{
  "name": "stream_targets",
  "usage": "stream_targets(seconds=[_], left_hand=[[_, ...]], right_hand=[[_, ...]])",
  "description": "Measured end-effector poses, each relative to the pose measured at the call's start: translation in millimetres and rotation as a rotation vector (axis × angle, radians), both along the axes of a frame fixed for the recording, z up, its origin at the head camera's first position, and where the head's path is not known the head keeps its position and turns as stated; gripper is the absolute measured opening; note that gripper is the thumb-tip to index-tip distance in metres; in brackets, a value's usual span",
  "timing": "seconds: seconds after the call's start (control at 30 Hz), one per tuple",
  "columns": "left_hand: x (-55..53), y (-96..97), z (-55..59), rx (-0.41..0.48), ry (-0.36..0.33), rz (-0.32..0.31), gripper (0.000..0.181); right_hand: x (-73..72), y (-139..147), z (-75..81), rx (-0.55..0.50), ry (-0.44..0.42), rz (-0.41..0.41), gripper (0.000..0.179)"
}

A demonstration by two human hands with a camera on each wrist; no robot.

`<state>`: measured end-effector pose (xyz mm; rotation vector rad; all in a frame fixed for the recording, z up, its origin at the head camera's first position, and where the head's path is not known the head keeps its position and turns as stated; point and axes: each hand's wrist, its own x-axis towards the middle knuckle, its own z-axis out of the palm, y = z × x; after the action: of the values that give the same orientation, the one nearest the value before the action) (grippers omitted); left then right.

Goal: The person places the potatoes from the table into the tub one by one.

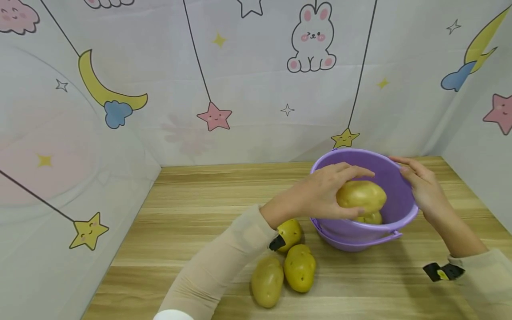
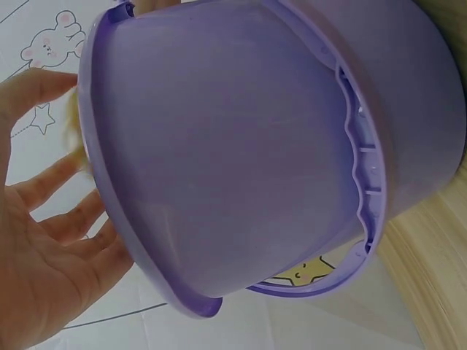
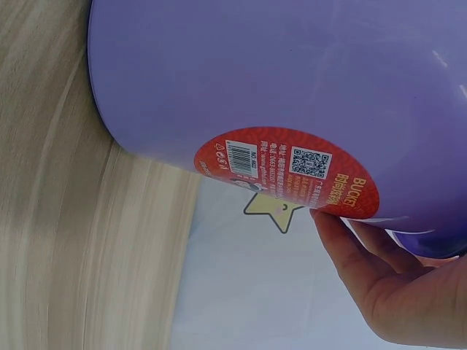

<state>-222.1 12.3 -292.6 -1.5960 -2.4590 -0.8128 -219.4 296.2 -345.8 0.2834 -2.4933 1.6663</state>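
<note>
A purple bucket [image 1: 344, 232] stands at the right of the table, its mouth tilted toward the head view. My left hand [image 1: 320, 191] holds a yellow potato [image 1: 366, 196] by its left end over the bucket's mouth, thumb below and fingers above. In the left wrist view, the bucket's rim hides most of that potato. Another potato [image 1: 370, 218] lies lower inside the bucket, partly covered by the held one. My right hand [image 1: 428, 191] grips the right side of the rim, thumb at the inner edge and fingers outside. The right wrist view shows its fingers against the outer wall.
Three potatoes lie together on the wooden table [image 1: 192, 200] left of the bucket, the front-left potato [image 1: 267, 282] among them. My left forearm passes over the rear one. The bucket's handle [image 1: 368, 244] hangs down in front. A patterned curtain [image 1: 256, 80] encloses the back and sides.
</note>
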Motion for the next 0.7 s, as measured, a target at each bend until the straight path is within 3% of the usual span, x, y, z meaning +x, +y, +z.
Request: stream_targets(seconds=[0.37,0.7], left_hand=[[-2.1,-1.0,-0.1,0.066,0.011,-0.035,0.056],[-1.6,-10.7,0.0,0.183,-0.067,-0.022,0.046]], right_hand=[[-2.7,0.8,1.5,0.021,-0.003,-0.016,0.040],[-6.1,1.5,0.4,0.023,0.007,-0.010,0.041]])
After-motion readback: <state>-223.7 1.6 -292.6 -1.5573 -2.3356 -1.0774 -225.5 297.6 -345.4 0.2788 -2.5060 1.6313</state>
